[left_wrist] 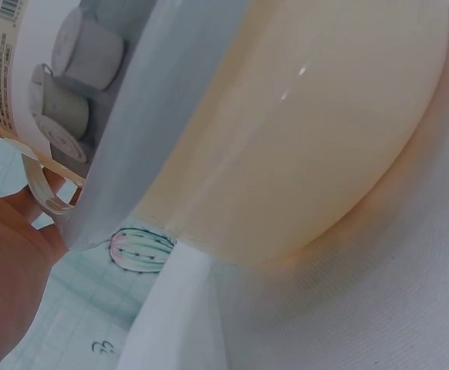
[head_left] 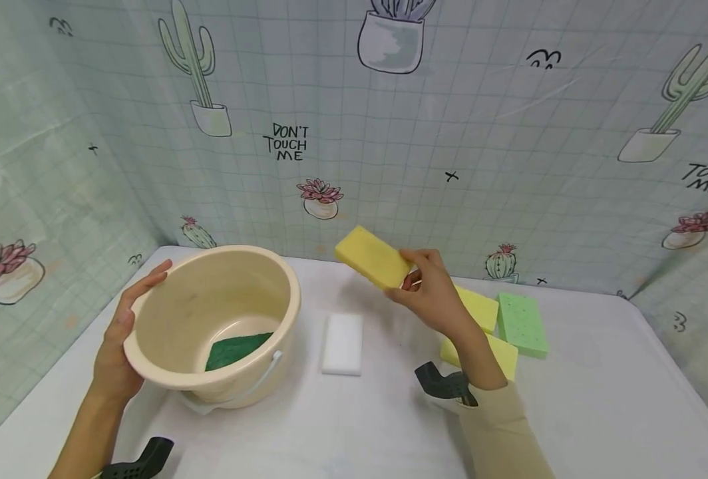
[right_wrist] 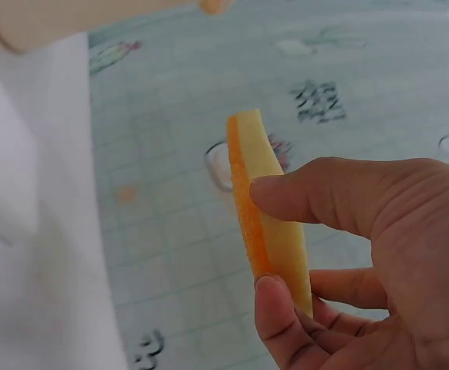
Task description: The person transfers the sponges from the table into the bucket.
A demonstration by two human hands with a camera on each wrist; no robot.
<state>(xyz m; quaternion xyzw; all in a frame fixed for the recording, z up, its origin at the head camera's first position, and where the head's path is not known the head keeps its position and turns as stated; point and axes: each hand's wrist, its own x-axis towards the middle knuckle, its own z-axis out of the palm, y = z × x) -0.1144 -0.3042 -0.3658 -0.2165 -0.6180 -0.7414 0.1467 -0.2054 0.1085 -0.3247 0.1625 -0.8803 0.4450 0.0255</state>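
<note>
While the right hand [head_left: 430,293] pinches a yellow sponge [head_left: 373,257] between thumb and fingers above the table [head_left: 605,392], the left hand [head_left: 117,349] grips the bucket [head_left: 180,306] by its rim. Inside lies a green pad [head_left: 234,351]; a white block [head_left: 342,344] sits near the bucket.

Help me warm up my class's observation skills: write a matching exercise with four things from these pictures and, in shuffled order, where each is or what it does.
Column one
1. Right grip
2. Left grip
3. Dark green piece
4. White block

Column two
A. Inside the bucket
B. At the bucket's rim
C. Flat on the table
D. Pinching a yellow sponge

Pairs: 1-D, 2-B, 3-A, 4-C
</note>
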